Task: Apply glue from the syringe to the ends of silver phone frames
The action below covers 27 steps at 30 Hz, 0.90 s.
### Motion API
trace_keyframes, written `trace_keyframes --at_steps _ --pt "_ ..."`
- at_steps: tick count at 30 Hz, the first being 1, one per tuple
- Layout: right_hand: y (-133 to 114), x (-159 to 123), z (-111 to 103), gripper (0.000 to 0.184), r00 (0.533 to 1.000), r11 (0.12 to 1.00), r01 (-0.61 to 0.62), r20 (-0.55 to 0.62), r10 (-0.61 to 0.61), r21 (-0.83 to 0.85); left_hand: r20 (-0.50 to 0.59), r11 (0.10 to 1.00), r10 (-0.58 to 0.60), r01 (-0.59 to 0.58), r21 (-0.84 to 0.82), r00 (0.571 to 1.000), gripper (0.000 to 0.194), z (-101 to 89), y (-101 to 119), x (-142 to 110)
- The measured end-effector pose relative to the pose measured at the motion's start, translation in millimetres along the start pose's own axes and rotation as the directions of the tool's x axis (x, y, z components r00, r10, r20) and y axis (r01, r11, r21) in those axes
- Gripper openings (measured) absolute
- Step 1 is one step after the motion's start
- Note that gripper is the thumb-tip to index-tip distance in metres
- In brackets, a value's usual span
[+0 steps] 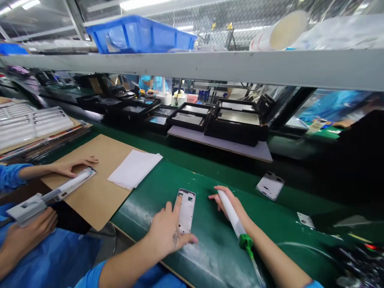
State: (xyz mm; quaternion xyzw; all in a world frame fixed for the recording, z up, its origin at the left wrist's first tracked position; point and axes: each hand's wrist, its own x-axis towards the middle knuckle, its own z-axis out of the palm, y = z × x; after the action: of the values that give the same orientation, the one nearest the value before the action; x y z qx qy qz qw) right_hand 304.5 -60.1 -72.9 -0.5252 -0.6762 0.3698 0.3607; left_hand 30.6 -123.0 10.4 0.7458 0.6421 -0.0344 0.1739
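In the lower middle of the frame we have the phone frame [187, 212] flat on the green worktop [210, 252]. Its long axis goes almost straight up the picture, with the top end leaning a little to the right. Our left hand [163, 230] is the nearer one: it comes from the lower left, and its forefinger lies on the upper left part of the phone frame. The thumb is stretched out just past the lower right corner, so these fingers are apart, and we do not see them clamped on the edges.

Our right hand [235, 202] is to the right of the phone frame, with a strip of worktop between them. Its fingers are closed around the white tube [229, 210], near the upper end. The tube slants from upper left to lower right, so its axis leans opposite to that of the phone frame, and the green cap [246, 242] is at the lower end, farther from the piece. How firmly the fingers press, we cannot tell.

A second phone frame [270, 186] lies at the right of the picture, well apart from both our hands. At the left, the hand of a co-worker [67, 166] rests by another piece on the brown sheet [102, 204].
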Motion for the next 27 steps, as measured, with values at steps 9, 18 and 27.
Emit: trace_keyframes --at_steps 9,18,27 --pt "-30.1 -2.8 9.2 0.053 0.995 0.989 -0.071 -0.066 0.080 0.132 0.122 0.841 0.541 -0.533 -0.090 0.832 0.062 -49.7 -18.2 133.8" --pt "-31.3 41.7 16.7 0.052 0.968 0.949 -0.140 -0.161 0.191 0.284 0.008 0.758 0.622 -0.599 -0.257 0.783 0.064 -28.2 -27.2 145.8" --pt "-43.4 22.9 19.2 0.021 0.996 0.996 0.006 -0.085 0.001 0.092 -0.037 0.711 0.680 -0.671 -0.211 0.733 0.029 -22.1 -29.0 147.0"
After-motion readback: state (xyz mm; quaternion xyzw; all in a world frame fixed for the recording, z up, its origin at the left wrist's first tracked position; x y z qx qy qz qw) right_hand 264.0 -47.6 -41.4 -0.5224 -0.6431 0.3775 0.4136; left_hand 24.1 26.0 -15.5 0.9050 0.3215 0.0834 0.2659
